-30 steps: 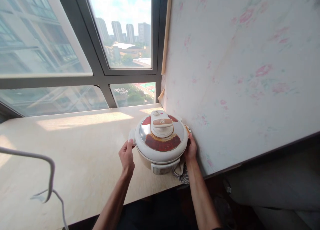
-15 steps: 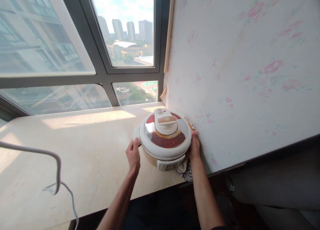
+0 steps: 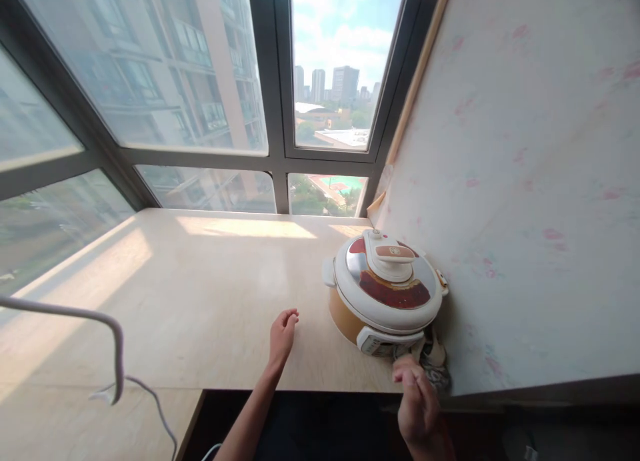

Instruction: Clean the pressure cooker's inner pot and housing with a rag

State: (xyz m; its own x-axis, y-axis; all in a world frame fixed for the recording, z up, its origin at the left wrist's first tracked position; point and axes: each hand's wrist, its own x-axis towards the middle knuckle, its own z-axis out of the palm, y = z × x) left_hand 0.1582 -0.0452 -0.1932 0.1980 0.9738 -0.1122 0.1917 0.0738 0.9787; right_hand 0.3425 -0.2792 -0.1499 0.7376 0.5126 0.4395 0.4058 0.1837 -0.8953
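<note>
An electric pressure cooker [image 3: 345, 316] stands on the wooden countertop, close to the wall. It has a white rim, a gold-brown body and a steel lid with dark red patches and a white handle. Left of it, my left hand [image 3: 283, 337] hovers over the counter, fingers loosely bent with a small gap to the thumb, holding nothing. My right hand [image 3: 419, 404] is in front of the cooker near the counter's edge, slightly blurred, its fingers curled in and nothing visible in them. A bundled patterned cloth or cord [image 3: 436, 364] lies between cooker and wall, partly hidden.
The pale wooden countertop [image 3: 215, 301] runs along the windows. At the left, a bent grey tube [image 3: 119, 354] rises over it, with a thin cable [image 3: 157, 404] trailing down. The flowered wall [image 3: 525, 261] borders the cooker on the right.
Both hands have let go of the cooker's sides and drawn back toward me. The view has turned left, so the cooker now appears farther right.
</note>
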